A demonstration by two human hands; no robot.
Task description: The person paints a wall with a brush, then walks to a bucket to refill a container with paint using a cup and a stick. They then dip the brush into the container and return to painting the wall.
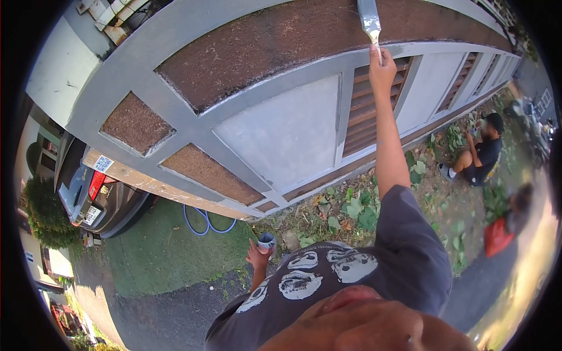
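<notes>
My right hand point(382, 65) is raised high with the arm stretched out, its fingers closed round the handle of a paintbrush point(369, 21). The wide brush is coated in grey paint and overlaps the upper brown panel point(275, 44) of the wall in this view. Low by my side, my left hand point(257, 255) grips a small paint can point(267, 240) with grey on it. Grey bands point(193, 126) frame the brown panels and a pale, whitish panel point(287, 128) on the wall.
Leafy plants point(363, 210) grow along the wall's foot. A person point(480, 153) sits on the ground at right, with a blurred figure in red point(497, 237) nearer. A blue hose point(206, 224) lies on green ground point(158, 251). A parked car point(99, 193) stands left; a motorcycle point(530, 123) stands far right.
</notes>
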